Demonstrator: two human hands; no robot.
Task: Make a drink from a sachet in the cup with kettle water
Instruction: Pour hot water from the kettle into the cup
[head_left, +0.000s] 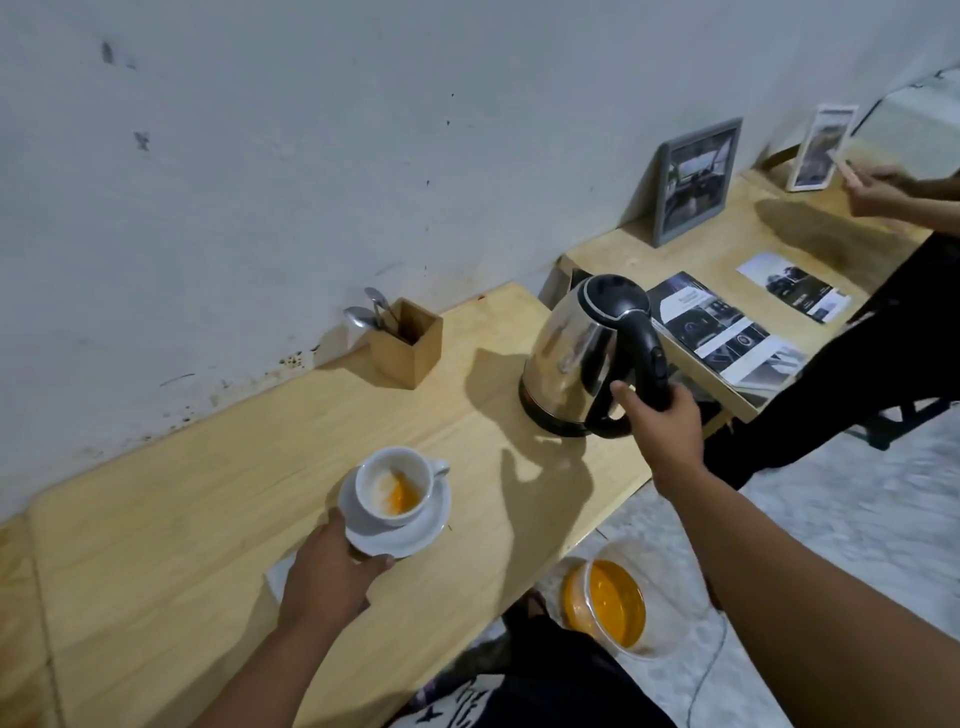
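Right hand (662, 423): closed around the black handle of a steel electric kettle (582, 358), which is stood on the wooden counter (208, 519). Left hand (332, 571): saucer (410, 535) rim pinched. White cup (395, 486), orange powder inside, is seated on the saucer, left of the kettle.

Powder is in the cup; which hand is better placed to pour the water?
Right. The right hand already grips the kettle handle, while the left hand holds the saucer under the cup.
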